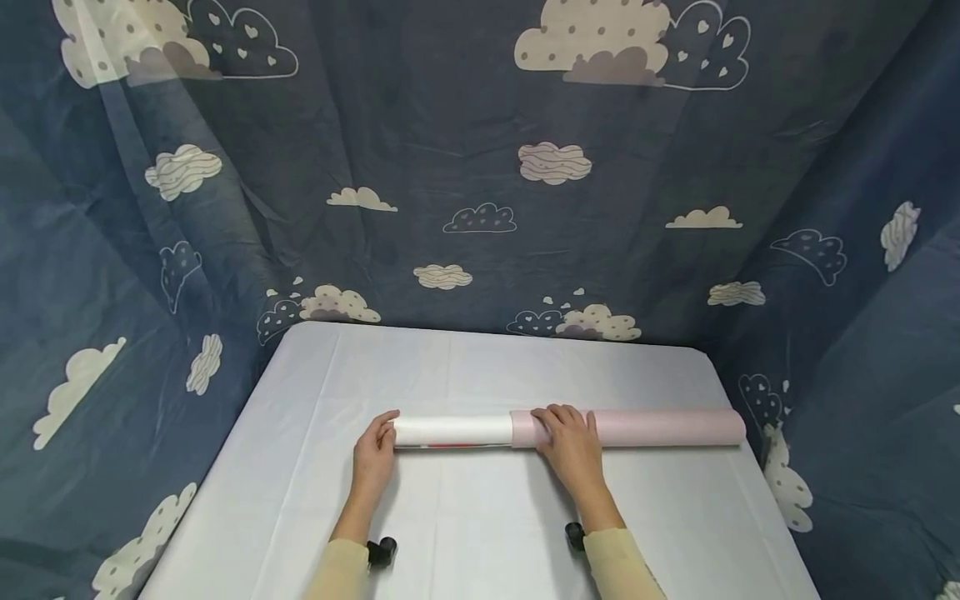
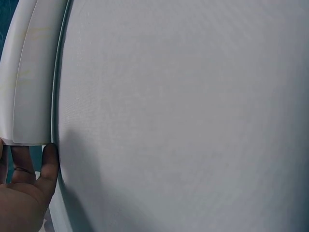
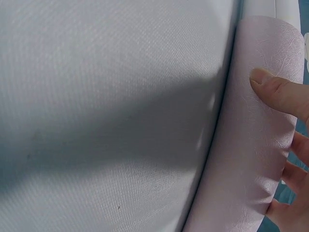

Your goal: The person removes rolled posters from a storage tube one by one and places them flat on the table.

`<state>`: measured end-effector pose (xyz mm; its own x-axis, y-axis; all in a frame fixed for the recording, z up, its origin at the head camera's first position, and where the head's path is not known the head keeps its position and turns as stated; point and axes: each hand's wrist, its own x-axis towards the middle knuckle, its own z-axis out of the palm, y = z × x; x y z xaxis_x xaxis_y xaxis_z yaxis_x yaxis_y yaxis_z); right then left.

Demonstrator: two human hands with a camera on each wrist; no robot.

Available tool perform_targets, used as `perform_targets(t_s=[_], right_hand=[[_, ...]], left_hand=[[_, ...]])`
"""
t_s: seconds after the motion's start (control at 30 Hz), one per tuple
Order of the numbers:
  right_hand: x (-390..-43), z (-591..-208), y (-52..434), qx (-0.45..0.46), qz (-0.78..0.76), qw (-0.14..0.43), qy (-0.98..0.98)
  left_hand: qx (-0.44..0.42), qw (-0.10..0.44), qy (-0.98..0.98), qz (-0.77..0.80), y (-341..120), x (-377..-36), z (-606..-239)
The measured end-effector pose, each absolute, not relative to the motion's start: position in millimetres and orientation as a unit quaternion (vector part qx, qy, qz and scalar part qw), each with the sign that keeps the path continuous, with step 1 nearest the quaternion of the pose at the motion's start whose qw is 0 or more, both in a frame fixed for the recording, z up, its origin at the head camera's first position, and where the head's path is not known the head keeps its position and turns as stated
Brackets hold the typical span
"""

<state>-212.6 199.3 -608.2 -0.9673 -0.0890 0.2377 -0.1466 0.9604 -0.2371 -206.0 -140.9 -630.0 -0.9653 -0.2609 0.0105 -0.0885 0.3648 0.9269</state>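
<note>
A long roll lies across the white-covered table, its left part a white tube (image 1: 457, 429) and its right part a wider pale pink sleeve (image 1: 667, 427). Between the white tube's underside and the table shows a thin red strip (image 1: 446, 445). My left hand (image 1: 373, 454) holds the tube's left end; in the left wrist view its fingertips (image 2: 49, 149) meet the end's rim. My right hand (image 1: 573, 450) grips the pink sleeve near its left edge. In the right wrist view the thumb (image 3: 277, 92) lies on the creased pink surface, with the other fingers along its far side.
The table (image 1: 465, 525) has a white cloth with fold lines. A dark blue curtain (image 1: 450, 117) with cloud prints hangs behind it and at both sides. Black wrist cameras (image 1: 382, 552) sit at both yellow sleeves. The roll's right end lies near the table's right edge.
</note>
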Motion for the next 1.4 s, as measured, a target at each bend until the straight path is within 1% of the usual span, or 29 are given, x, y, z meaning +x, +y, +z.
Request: perform_targets(t_s=[0.3, 0.67, 1.17, 1.4], right_hand=[[-213.8, -607.2, 197.4, 0.055, 0.126, 0.108, -0.985], [-213.5, -608.9, 198.0, 0.055, 0.129, 0.107, -0.984], [-212.4, -608.4, 198.4, 0.051, 0.129, 0.113, -0.984], [-212.7, -608.6, 200.0, 0.050, 0.135, 0.107, -0.984]], left_hand=[[0.109, 0.076, -0.814, -0.566, -143.6, -204.8, -625.9], [0.122, 0.081, -0.812, -0.565, -147.2, -204.1, -630.1], [0.124, 0.065, -0.810, -0.570, -148.6, -203.8, -626.8], [0.126, 0.071, -0.811, -0.566, -148.8, -203.7, -626.6]])
